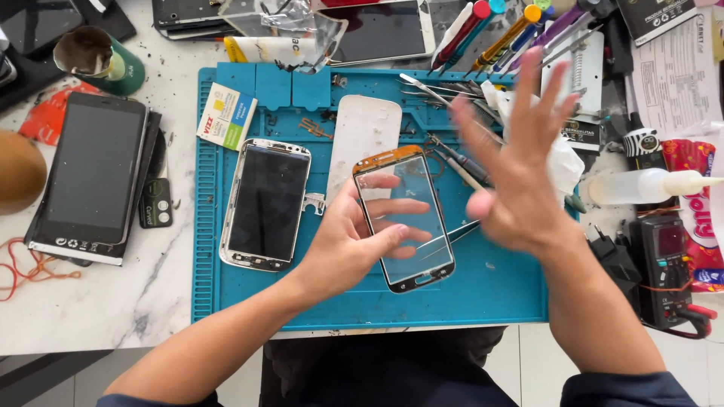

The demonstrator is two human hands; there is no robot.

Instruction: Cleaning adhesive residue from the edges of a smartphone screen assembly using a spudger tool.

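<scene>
Left hand (343, 249) fingers clamp the glass panel (405, 218); right hand (520, 162) beside it, fingers spread, empty. Inspection step, seemingly; next needs steady alignment.

Two bare forearms lead to the left hand (348, 245) and right hand (520, 177), fingers without rings. Dark navy sleeves sit pushed up near both elbows.

Teal-blue silicone work mat (483, 286) on white marble tabletop w/ grey veins (128, 301). Clear glass phone panel (405, 218): orange top edge, black rim. Silver-framed phone w/ black screen (265, 203). White oblong back cover (363, 139). Green cup (102, 60); orange cord (30, 271).
</scene>
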